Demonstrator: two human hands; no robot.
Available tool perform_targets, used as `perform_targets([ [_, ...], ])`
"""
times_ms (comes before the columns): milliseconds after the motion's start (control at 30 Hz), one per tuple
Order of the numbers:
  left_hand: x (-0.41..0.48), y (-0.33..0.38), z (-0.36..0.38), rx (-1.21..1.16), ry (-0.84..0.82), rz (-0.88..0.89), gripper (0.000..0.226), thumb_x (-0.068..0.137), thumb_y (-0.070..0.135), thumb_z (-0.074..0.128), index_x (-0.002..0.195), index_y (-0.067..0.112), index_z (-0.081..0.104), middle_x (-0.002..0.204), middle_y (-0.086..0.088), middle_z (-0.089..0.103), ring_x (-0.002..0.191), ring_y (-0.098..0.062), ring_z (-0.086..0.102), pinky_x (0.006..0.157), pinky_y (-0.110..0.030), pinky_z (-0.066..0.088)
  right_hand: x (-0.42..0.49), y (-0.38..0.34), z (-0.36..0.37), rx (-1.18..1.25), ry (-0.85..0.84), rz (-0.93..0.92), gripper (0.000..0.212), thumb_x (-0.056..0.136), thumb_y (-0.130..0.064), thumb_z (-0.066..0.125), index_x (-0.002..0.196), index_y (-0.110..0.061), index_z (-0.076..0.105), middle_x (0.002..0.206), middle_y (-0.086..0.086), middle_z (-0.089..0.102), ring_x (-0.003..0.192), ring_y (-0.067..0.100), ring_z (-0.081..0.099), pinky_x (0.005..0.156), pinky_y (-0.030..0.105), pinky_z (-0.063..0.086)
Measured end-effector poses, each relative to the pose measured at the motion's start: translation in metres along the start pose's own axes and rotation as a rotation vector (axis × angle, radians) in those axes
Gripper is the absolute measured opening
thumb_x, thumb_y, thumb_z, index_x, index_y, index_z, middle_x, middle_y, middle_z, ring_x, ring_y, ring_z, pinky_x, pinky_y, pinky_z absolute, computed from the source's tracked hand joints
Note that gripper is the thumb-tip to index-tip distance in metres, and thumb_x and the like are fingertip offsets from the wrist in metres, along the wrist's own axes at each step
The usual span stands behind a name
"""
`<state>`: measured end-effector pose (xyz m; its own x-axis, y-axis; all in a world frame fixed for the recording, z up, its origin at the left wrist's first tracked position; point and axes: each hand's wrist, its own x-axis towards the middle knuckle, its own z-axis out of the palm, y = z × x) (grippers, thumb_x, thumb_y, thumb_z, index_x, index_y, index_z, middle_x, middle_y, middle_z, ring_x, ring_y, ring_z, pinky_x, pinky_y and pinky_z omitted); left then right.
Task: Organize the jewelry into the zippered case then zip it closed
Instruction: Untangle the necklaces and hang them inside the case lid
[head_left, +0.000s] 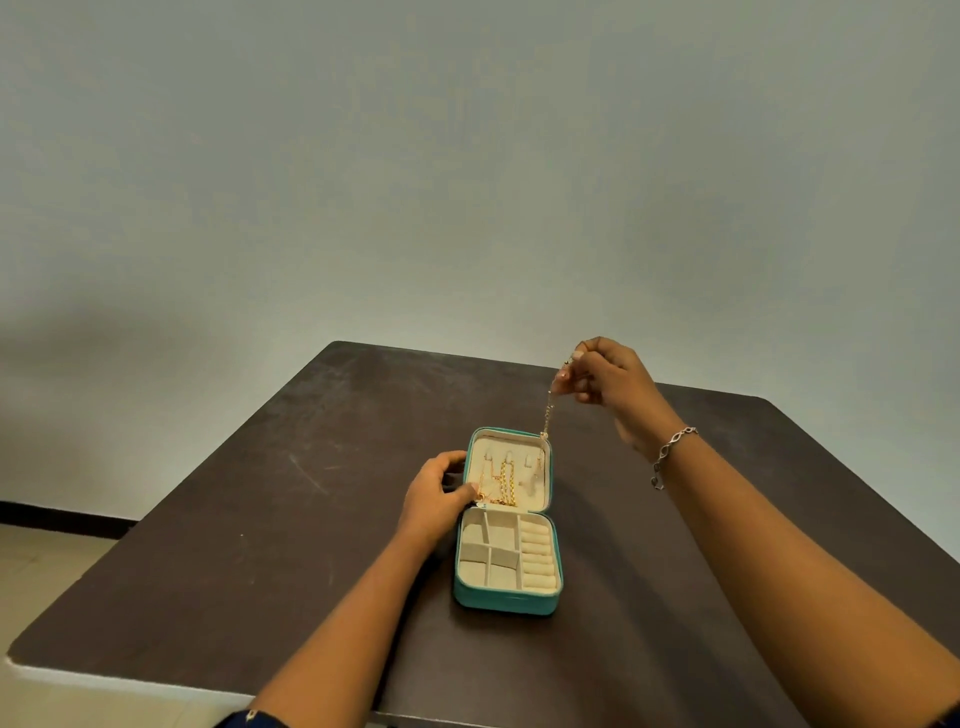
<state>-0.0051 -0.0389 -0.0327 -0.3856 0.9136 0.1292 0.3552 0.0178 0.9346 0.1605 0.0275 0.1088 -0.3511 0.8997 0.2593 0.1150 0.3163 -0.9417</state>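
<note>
A teal zippered jewelry case (506, 603) lies open on the dark table, its cream lid (540, 499) flat behind the divided base. Gold chains (506, 480) hang from hooks inside the lid. My left hand (436, 499) grips the lid's left edge, thumb on the lining near the chains. My right hand (605, 376) is raised above and behind the case, pinching the top of a thin gold chain (548, 410) that dangles down to the lid's upper right corner.
The dark brown table (260, 519) reaches a plain wall at the back. Its front left corner and left edge drop off to a tiled floor (47, 566). A silver bracelet (667, 454) sits on my right wrist.
</note>
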Motion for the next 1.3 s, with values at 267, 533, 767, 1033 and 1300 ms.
perform_targets([
  [267,0.002,0.056,0.003,-0.137,0.044,0.234,0.026,0.089,0.019,0.058,0.114,0.018,0.059,0.112,0.002,0.061,0.106,-0.010,0.056,0.093,-0.030,0.047,-0.017,-0.024,-0.010,0.109,-0.081,0.023,0.020,0.095,-0.012,0.037,0.078,-0.016,0.047,0.076,0.006,0.065,0.060,0.015,0.056,0.064,0.027,0.045],
  [533,-0.017,0.109,0.012,-0.421,-0.220,0.270,0.022,0.083,0.009,0.064,0.105,0.009,0.063,0.100,-0.010,0.067,0.092,-0.012,0.064,0.072,-0.011,0.051,-0.036,-0.049,-0.022,0.158,-0.165,-0.007,0.019,0.095,-0.014,0.037,0.079,-0.015,0.048,0.085,0.011,0.068,0.058,0.016,0.051,0.063,0.030,0.046],
  [767,-0.027,0.117,0.009,-0.446,-0.265,0.215,0.008,0.087,0.004,0.056,0.084,0.006,0.064,0.075,-0.006,0.066,0.065,-0.007,0.065,0.064,-0.018,0.050,-0.052,-0.061,-0.039,0.184,-0.154,0.003,0.013,0.094,-0.012,0.038,0.082,-0.015,0.044,0.085,0.015,0.068,0.044,0.011,0.039,0.047,0.023,0.042],
  [1033,-0.031,0.117,0.002,-0.611,-0.149,0.059,0.009,0.088,0.006,0.056,0.083,0.007,0.063,0.075,-0.004,0.069,0.070,-0.014,0.066,0.070,-0.028,0.052,-0.067,-0.049,-0.068,0.170,-0.084,0.090,0.013,0.091,-0.011,0.048,0.079,-0.015,0.050,0.075,0.011,0.064,0.041,0.007,0.030,0.037,0.015,0.026],
  [1300,-0.032,0.122,-0.007,-0.632,-0.095,0.028,0.010,0.090,0.009,0.054,0.081,0.010,0.059,0.052,0.003,0.060,0.063,-0.013,0.068,0.068,-0.030,0.050,-0.083,-0.028,-0.089,0.053,-0.092,0.105,0.007,0.083,-0.004,0.059,0.084,-0.011,0.058,0.066,0.004,0.058,0.044,0.006,0.035,0.038,0.014,0.027],
])
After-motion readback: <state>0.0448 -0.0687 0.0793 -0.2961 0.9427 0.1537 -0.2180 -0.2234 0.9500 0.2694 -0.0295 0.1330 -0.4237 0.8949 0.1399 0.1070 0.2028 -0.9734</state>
